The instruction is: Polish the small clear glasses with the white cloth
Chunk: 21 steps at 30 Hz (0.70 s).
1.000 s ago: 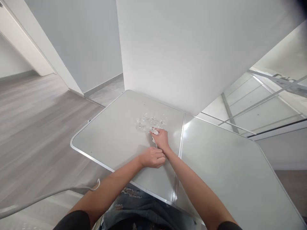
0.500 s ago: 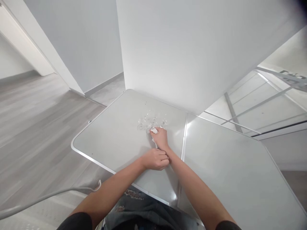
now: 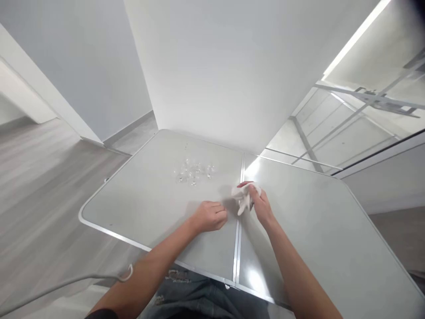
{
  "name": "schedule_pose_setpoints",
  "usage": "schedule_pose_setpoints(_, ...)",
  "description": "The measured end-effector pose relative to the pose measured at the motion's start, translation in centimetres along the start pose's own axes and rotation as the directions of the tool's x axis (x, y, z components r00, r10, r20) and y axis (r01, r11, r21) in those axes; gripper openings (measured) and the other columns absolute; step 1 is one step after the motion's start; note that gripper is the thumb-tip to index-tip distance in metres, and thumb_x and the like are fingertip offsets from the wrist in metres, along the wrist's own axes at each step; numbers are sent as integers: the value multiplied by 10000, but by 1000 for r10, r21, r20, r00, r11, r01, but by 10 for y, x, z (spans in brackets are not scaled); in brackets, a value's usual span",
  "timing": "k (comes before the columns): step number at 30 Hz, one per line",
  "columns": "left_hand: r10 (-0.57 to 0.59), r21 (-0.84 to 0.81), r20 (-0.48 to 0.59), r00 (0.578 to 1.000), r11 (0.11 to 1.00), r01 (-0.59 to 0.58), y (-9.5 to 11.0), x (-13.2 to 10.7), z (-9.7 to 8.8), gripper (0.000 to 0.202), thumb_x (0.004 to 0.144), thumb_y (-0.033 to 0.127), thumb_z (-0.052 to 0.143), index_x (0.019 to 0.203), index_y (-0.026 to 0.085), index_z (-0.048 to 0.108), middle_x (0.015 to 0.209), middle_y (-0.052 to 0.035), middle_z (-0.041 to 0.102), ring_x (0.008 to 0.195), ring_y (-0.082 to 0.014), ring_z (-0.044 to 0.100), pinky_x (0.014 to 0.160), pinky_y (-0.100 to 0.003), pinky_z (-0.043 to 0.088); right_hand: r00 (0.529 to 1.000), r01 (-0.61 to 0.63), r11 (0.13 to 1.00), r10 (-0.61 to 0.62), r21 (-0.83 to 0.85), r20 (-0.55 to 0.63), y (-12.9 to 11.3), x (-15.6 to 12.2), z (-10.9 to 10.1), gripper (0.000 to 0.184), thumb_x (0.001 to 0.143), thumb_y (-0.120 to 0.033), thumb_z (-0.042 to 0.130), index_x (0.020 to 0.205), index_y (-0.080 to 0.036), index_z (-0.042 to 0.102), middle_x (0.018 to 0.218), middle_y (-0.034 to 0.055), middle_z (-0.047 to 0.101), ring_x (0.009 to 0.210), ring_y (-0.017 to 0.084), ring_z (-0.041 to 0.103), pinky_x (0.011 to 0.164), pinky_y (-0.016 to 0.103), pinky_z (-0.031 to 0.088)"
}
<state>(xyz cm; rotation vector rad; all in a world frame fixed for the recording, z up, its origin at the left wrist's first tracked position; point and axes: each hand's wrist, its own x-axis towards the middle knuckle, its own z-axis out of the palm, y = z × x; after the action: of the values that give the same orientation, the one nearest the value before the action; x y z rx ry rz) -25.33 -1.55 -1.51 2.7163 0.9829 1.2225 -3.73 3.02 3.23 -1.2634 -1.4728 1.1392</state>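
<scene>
My right hand [image 3: 262,206] grips a crumpled white cloth [image 3: 244,195] just above the table's metal seam, its folds hanging between thumb and fingers. Whether anything is wrapped inside the cloth is hidden. My left hand [image 3: 210,216] is closed in a fist low over the table, a short way left of the cloth. Its fingertips are curled out of sight, so I cannot tell if it holds something. Beyond it, a cluster of several small clear glass-like pieces [image 3: 194,173] lies on the left half of the table.
The pale folding table [image 3: 133,212] has a metal rim and a seam [image 3: 237,248] across it. A white wall [image 3: 212,79] stands at its far edge. On the right is a glazed metal frame [image 3: 308,146]. A pale cable [image 3: 89,277] loops at lower left.
My right hand has moved right with the white cloth, away from the clear pieces. My hands, crossed close together before, are now apart. The view has shifted to the right.
</scene>
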Motion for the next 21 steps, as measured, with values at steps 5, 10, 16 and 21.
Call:
schedule_pose_setpoints(5, -496, -321, 206, 843, 780, 537, 10, 63, 33, 333, 966, 451, 492, 747, 205, 541, 619, 15, 531, 565, -127, 455, 567, -261, 302, 991, -53, 886, 102, 460, -81, 13, 2, -16, 462, 942, -603, 466, 1121, -240, 690, 824, 18, 649, 748, 179, 586, 654, 279, 469)
schedule_pose_setpoints(10, -585, -631, 320, 745, 455, 628, -7, 84, 52, 377, 946, 562, 517, 1103, 220, 489, 680, 48, 573, 581, -117, 518, 586, -228, 378, 987, -153, 687, 138, 710, 79, 23, 3, -10, 337, 860, -436, 633, 1135, -246, 678, 886, 14, 691, 768, 182, 625, 675, 294, 505)
schedule_pose_setpoints(16, -576, -705, 332, 747, 375, 602, -20, 67, 63, 573, 828, 543, 708, 1231, 184, 515, 1109, -100, 662, 833, -174, 661, 707, -275, 519, 983, -173, 581, 53, 795, 175, 41, 10, -14, 529, 631, -125, 625, 1148, -225, 683, 998, 24, 720, 861, 193, 641, 740, 303, 514)
schedule_pose_setpoints(21, -593, -662, 336, 731, 403, 632, -25, 68, 66, 512, 819, 561, 711, 1089, 138, 607, 958, -96, 695, 876, -208, 656, 749, -304, 534, 975, -218, 584, 92, 782, 203, 57, 18, -9, 437, 592, -137, 610, 1014, -189, 709, 818, 15, 688, 719, 174, 596, 656, 287, 483)
